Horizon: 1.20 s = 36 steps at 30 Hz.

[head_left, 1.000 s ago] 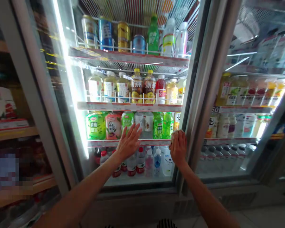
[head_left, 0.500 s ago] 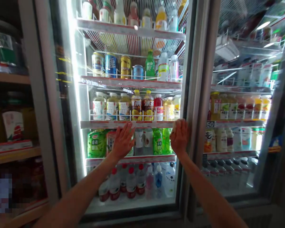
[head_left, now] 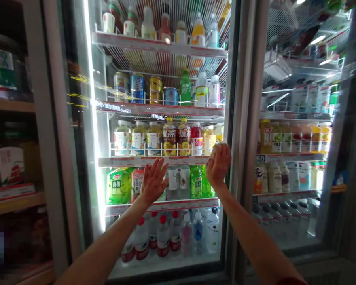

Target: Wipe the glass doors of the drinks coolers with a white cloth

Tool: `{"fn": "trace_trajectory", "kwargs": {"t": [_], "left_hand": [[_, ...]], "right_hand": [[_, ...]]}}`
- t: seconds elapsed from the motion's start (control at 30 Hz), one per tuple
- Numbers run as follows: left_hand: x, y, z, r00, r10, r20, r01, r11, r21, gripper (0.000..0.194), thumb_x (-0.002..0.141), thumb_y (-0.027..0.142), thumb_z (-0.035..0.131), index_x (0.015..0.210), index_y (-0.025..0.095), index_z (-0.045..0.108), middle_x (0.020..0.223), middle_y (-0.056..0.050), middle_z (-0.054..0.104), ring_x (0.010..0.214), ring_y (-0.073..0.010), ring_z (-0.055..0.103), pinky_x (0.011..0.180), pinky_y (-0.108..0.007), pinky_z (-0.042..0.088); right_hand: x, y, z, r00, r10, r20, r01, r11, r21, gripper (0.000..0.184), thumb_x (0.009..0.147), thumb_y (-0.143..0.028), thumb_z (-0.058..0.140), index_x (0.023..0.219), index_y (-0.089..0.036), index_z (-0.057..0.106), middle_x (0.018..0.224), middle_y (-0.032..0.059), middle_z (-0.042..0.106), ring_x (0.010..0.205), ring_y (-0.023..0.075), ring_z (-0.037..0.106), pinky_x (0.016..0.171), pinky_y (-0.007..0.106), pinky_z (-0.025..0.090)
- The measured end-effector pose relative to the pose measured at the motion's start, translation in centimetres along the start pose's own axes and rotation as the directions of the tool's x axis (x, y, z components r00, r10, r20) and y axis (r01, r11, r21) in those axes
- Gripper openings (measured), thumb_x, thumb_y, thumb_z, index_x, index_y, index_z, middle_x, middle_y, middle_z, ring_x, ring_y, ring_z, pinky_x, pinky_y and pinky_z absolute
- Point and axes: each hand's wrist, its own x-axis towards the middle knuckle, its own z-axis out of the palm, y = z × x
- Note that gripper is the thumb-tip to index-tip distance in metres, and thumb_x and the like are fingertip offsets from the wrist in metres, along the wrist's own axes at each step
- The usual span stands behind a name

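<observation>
A glass-door drinks fridge (head_left: 161, 161) stands lit in front of me. My left hand (head_left: 152, 183) has its fingers spread, flat at or just before the glass, in front of the lower bottles. It holds nothing. Near the right side of the same door, my right hand (head_left: 218, 164) is closed around a small whitish wad (head_left: 216, 149), mostly hidden by the fingers; cloth or paper, I cannot tell. Behind this hand are green bottles (head_left: 196, 182) and a yellow drink bottle (head_left: 209, 138). Whether either hand touches the glass is unclear.
A metal door frame (head_left: 245, 118) runs upright just right of my right hand. Beyond it, another fridge section holds juice bottles (head_left: 290, 136). Darker shelves (head_left: 16, 202) with jars stand at the left. Bottles with red caps (head_left: 163, 237) line the bottom shelf.
My right hand has moved a little up and left across the door, away from the metal frame. My left hand stays spread in nearly the same place. The view has shifted slightly.
</observation>
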Motion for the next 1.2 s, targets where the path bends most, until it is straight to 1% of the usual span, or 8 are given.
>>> {"fn": "trace_trajectory", "kwargs": {"t": [0.17,0.27,0.33,0.6,0.8,0.93,1.1,1.2], "left_hand": [[0.0,0.0,0.3,1.000,0.010,-0.018,-0.009,1.000,0.021,0.059,0.084,0.025,0.047,0.139,0.020,0.024,0.140,-0.012,0.035,0.135,-0.0204,0.018,0.111,-0.045,0.011],[-0.3,-0.2,0.4,1.000,0.005,-0.010,-0.005,1.000,0.019,0.059,0.084,0.026,0.047,0.138,0.020,0.026,0.140,-0.011,0.035,0.135,-0.0206,0.018,0.111,-0.046,0.010],[-0.4,-0.1,0.3,1.000,-0.007,-0.011,0.007,1.000,0.006,0.059,0.084,0.025,0.047,0.138,0.021,0.026,0.141,-0.011,0.034,0.136,-0.0211,0.018,0.111,-0.047,0.009],[6.0,5.0,-0.2,0.992,-0.079,-0.100,0.026,0.896,-0.444,0.054,0.088,0.019,0.031,0.140,0.020,0.015,0.140,-0.011,0.037,0.130,-0.0168,0.034,0.104,-0.037,0.035],[10.7,7.2,1.0,0.989,-0.125,-0.081,0.088,0.930,-0.356,0.045,0.090,0.027,0.032,0.134,0.018,0.030,0.131,-0.008,0.048,0.123,-0.0186,0.042,0.106,-0.040,0.031],[12.0,8.3,2.8,0.993,-0.026,-0.117,0.012,0.993,-0.118,0.039,0.087,0.026,0.040,0.123,0.014,0.045,0.131,-0.007,0.049,0.123,-0.0228,0.042,0.106,-0.041,0.029],[11.6,3.4,2.3,0.987,0.109,-0.119,-0.107,0.994,0.025,0.040,0.088,0.022,0.036,0.127,0.014,0.042,0.136,-0.006,0.043,0.131,-0.0206,0.031,0.111,-0.043,0.020],[10.5,-3.2,-0.1,0.970,-0.107,-0.219,0.125,0.990,0.071,0.042,0.089,0.021,0.035,0.130,0.015,0.039,0.136,-0.009,0.042,0.132,-0.0213,0.028,0.112,-0.047,0.014]], "right_hand": [[-0.6,-1.6,-0.5,0.888,-0.429,0.162,0.417,0.903,0.107,0.053,0.085,-0.023,0.039,0.138,-0.022,0.029,0.138,0.0089,0.041,0.135,0.0215,0.023,0.109,0.047,0.019],[1.6,0.6,-0.2,0.994,-0.112,0.020,0.111,0.993,0.030,0.055,0.086,-0.024,0.035,0.139,-0.017,0.024,0.141,0.0132,0.035,0.135,0.0235,0.023,0.107,0.051,0.021],[3.2,1.2,0.4,0.996,0.070,-0.055,-0.069,0.997,0.021,0.056,0.087,-0.024,0.033,0.140,-0.014,0.022,0.143,0.0158,0.030,0.135,0.0256,0.020,0.106,0.053,0.023],[1.5,-6.8,1.7,0.955,-0.272,0.120,0.242,0.945,0.221,0.064,0.087,-0.020,0.031,0.143,-0.016,0.002,0.148,0.0126,0.019,0.139,0.0219,0.009,0.110,0.047,0.020],[2.4,-1.9,-0.4,0.905,-0.388,0.175,0.323,0.894,0.310,0.077,0.081,-0.036,0.041,0.142,-0.012,0.000,0.150,0.0155,0.009,0.138,0.0263,0.011,0.108,0.051,0.022],[4.6,0.5,0.3,0.986,-0.166,0.014,0.161,0.973,0.166,0.068,0.085,-0.033,0.038,0.142,-0.012,0.008,0.149,0.0181,0.013,0.137,0.0269,0.014,0.107,0.052,0.021],[5.3,-0.1,1.7,0.996,-0.093,-0.002,0.092,0.992,0.082,0.059,0.086,-0.031,0.037,0.140,-0.013,0.019,0.145,0.0183,0.026,0.134,0.0267,0.025,0.106,0.052,0.021],[4.9,-0.5,1.6,0.995,-0.102,0.020,0.101,0.993,0.064,0.058,0.086,-0.030,0.037,0.140,-0.015,0.022,0.145,0.0168,0.026,0.135,0.0263,0.024,0.106,0.051,0.021]]}}
